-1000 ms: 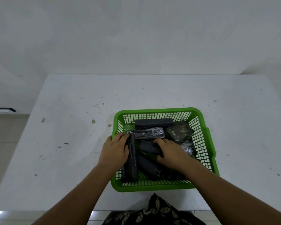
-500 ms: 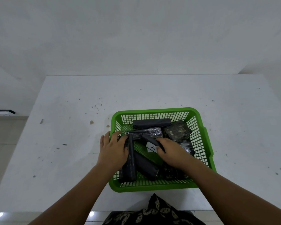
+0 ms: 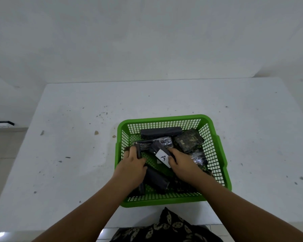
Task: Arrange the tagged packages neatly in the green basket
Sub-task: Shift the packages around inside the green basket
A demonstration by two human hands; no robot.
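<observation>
A green mesh basket [image 3: 219,165] sits on the white table, near the front edge, holding several dark wrapped packages. My right hand [image 3: 184,165] grips a black package with a white tag marked "A" [image 3: 162,158], tilted up in the basket's middle. My left hand [image 3: 131,169] holds a long dark package [image 3: 139,151] standing along the left wall. A dark cylinder-like package [image 3: 157,179] lies between my hands. A flat black package [image 3: 160,132] lies along the far wall, and a camouflage-patterned one [image 3: 189,141] sits at the far right.
The white table [image 3: 73,145] has specks and small stains to the left of the basket. A white wall rises behind it. A patterned dark cloth [image 3: 166,227] on my lap shows below the table's front edge.
My right hand has lifted and turned its package so the white "A" tag faces up. My left hand slid further along the long package on the left. The basket shifted slightly left.
</observation>
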